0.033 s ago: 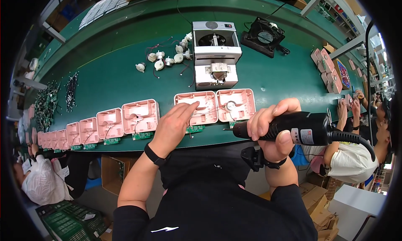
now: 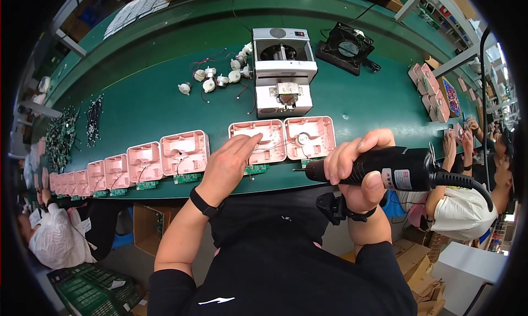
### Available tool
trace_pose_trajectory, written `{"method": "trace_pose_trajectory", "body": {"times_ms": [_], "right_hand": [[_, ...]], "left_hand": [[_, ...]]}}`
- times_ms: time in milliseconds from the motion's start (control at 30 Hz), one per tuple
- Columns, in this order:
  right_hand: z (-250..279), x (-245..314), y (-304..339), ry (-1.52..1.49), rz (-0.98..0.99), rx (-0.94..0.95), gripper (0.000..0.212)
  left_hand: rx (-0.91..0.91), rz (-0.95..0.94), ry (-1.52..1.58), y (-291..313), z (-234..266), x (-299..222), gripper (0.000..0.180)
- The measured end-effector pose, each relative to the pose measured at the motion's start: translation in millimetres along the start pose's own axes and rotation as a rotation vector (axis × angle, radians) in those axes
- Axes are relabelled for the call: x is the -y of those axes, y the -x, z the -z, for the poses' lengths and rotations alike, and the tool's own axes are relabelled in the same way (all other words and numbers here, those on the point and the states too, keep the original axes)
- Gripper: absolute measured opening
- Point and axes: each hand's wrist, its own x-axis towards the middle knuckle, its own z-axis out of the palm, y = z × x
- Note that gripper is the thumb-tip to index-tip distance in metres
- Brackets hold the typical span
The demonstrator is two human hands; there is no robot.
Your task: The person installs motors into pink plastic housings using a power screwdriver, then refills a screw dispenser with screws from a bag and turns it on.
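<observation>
Resting flat with fingers spread, the left hand steadies a pink plastic housing at the green belt's near edge; it looks light, thin-walled, best held by its rim. The right hand grips a black electric screwdriver.

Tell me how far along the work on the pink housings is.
Done: hard to tell; no driven screws can be made out in any housing. In hand: the left hand rests on a pink housing while the right hand grips a black electric screwdriver lying level, off the work. Left: the row of open pink housings to the left, green boards hanging out.
</observation>
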Motion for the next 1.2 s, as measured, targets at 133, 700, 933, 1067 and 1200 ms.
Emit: {"method": "trace_pose_trajectory", "body": {"times_ms": [133,700,933,1067,1200], "right_hand": [[-3,1,-1,-0.011,-0.012,0.008,0.05],[-39,-89,-34,0.096,0.044,0.052,0.04],[-45,-107,-38,0.128,-0.019,0.066,0.033],[-45,-116,-39,0.17,-0.002,0.08,0.031],[-47,-123,-40,0.227,0.004,0.146,0.029]], "left_hand": [[-0.008,-0.045,-0.039,-5,-3,5,0.042],[-0.088,0.059,0.073,-2,-11,26,0.037],[-0.118,0.065,0.099,0,-12,29,0.04],[-0.133,0.046,0.089,0,-16,32,0.041],[-0.146,0.045,0.09,-3,-12,30,0.041]]}}
